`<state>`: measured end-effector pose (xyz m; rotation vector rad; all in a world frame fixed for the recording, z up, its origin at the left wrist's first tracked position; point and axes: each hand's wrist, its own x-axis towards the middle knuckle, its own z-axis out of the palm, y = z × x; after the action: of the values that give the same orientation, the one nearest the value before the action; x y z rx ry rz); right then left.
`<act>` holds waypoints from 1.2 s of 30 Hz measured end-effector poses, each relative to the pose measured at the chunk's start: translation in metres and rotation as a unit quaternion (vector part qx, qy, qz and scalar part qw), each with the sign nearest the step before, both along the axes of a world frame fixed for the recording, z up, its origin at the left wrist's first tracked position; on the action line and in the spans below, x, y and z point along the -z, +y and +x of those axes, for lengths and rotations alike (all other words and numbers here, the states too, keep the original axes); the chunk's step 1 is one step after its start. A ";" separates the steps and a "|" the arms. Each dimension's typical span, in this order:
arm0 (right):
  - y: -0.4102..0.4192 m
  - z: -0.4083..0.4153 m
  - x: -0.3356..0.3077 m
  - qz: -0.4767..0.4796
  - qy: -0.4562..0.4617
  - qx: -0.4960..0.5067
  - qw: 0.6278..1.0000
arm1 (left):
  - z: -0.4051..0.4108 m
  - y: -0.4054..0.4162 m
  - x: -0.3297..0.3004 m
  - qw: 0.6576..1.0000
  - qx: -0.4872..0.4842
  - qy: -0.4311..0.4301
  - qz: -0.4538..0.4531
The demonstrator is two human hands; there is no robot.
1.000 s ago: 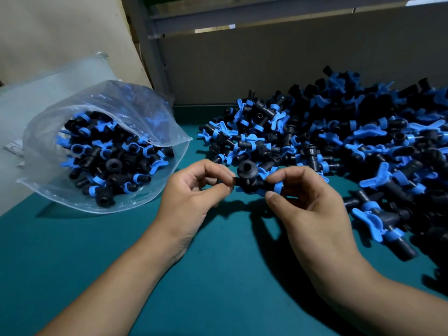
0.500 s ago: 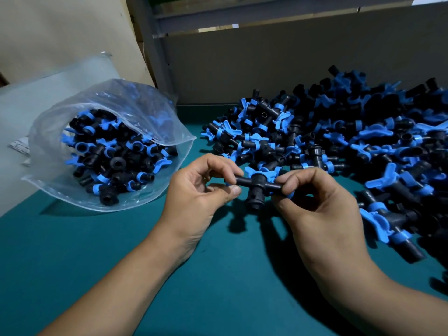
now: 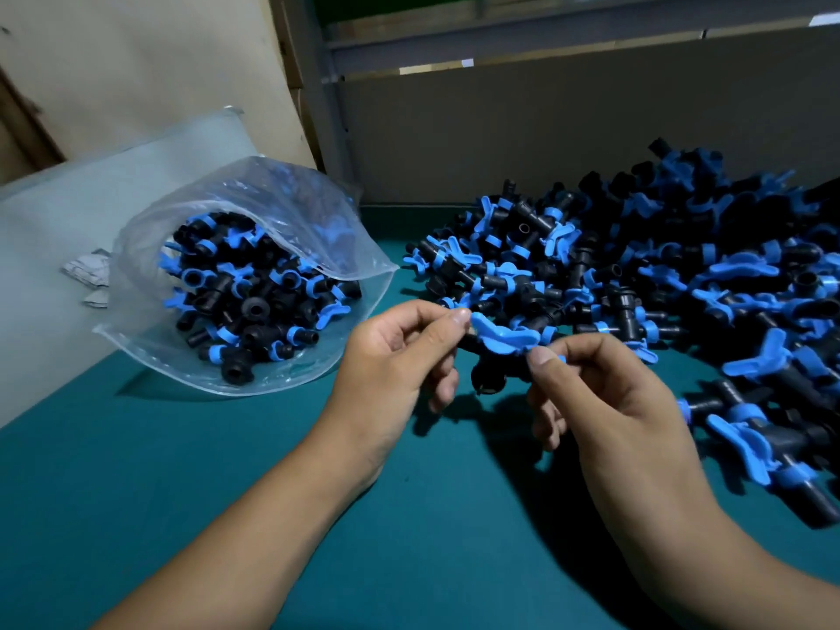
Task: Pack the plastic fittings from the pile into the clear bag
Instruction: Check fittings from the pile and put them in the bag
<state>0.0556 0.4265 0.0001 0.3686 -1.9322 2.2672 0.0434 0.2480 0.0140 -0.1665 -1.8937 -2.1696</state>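
Note:
One black fitting with a blue wing handle (image 3: 502, 345) hangs above the green table between both hands. My left hand (image 3: 400, 356) pinches its left end with thumb and forefinger. My right hand (image 3: 604, 397) pinches its right end the same way. The blue handle faces up and the black socket points down. To the left lies the clear bag (image 3: 236, 284), open toward me and holding several black and blue fittings. A large pile of the same fittings (image 3: 659, 284) covers the table's right side behind my hands.
The green table top (image 3: 227, 470) stretches bare in front of the bag. A grey panel (image 3: 545, 129) closes the back. A pale flat sheet (image 3: 68, 220) with crumpled paper scraps (image 3: 88, 272) lies at the left, behind the bag.
The fitting has been turned between my fingers: its black socket faced up, then down, and now the blue handle is on top. Both hands stay in the same place.

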 end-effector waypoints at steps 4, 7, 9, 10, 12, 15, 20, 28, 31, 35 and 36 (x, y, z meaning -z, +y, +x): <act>-0.005 0.006 -0.005 0.037 0.042 -0.051 0.997 | 0.002 -0.004 -0.006 0.998 -0.064 0.026 0.011; -0.006 0.008 -0.008 0.042 0.050 -0.048 0.997 | 0.004 -0.002 -0.004 0.998 -0.045 0.015 0.039; -0.005 0.008 -0.008 0.036 0.041 -0.052 0.997 | 0.003 -0.003 -0.003 0.999 -0.036 0.011 0.039; -0.005 0.007 -0.008 0.034 0.036 -0.058 0.997 | 0.002 -0.004 -0.003 0.999 -0.035 0.012 0.035; -0.005 0.007 -0.008 0.022 0.024 -0.071 0.997 | 0.001 -0.006 -0.004 0.998 -0.043 0.017 0.030; -0.004 0.006 -0.005 -0.002 -0.012 -0.084 0.996 | -0.001 -0.019 -0.013 0.988 -0.137 0.022 0.069; -0.005 0.003 -0.002 0.037 -0.015 -0.070 0.997 | -0.008 -0.066 -0.034 0.909 -0.391 0.030 0.142; 0.003 -0.006 0.018 0.107 -0.008 -0.040 0.993 | -0.010 -0.120 -0.030 0.792 -0.606 0.065 0.037; 0.003 -0.008 0.022 0.117 -0.004 -0.031 0.993 | -0.016 -0.118 -0.019 0.828 -0.550 0.095 0.054; 0.002 -0.008 0.022 0.123 -0.006 -0.033 0.992 | -0.019 -0.123 -0.015 0.865 -0.492 0.085 0.044; 0.002 -0.009 0.022 0.121 -0.009 -0.033 0.992 | -0.018 -0.126 -0.014 0.873 -0.483 0.067 0.019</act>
<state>0.0471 0.4281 -0.0221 0.4482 -2.2415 2.0839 0.0256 0.1224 0.0280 0.5206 -1.3768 -1.4354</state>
